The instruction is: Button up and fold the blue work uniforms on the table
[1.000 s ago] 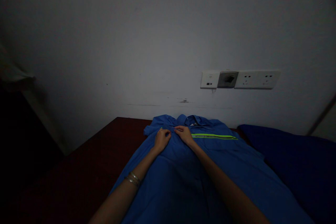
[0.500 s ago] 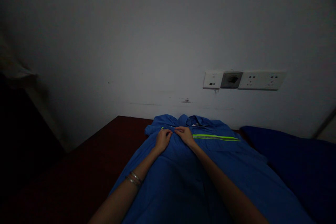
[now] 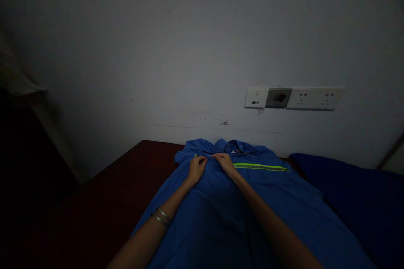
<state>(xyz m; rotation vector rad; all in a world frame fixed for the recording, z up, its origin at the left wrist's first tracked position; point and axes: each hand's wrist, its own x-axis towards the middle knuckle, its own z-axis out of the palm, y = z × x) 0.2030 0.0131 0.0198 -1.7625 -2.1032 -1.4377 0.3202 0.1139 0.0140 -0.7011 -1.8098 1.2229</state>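
Note:
A blue work shirt point(image 3: 227, 210) with a bright yellow-green stripe point(image 3: 261, 167) across the chest lies flat on a dark red table point(image 3: 104, 201), collar toward the wall. My left hand point(image 3: 196, 167) pinches the shirt front just below the collar. My right hand point(image 3: 224, 161) pinches the cloth right beside it, fingertips almost touching the left ones. Thin bangles point(image 3: 160, 215) sit on my left wrist. What lies between the fingertips is too small to make out.
A white wall rises just behind the table, with a row of sockets and a switch plate point(image 3: 293, 98) on it. A dark blue cloth pile point(image 3: 353, 193) lies to the right of the shirt. The left side of the scene is very dark.
Both hands stay at the shirt front near the collar; they sit slightly closer together. The view has shifted a little.

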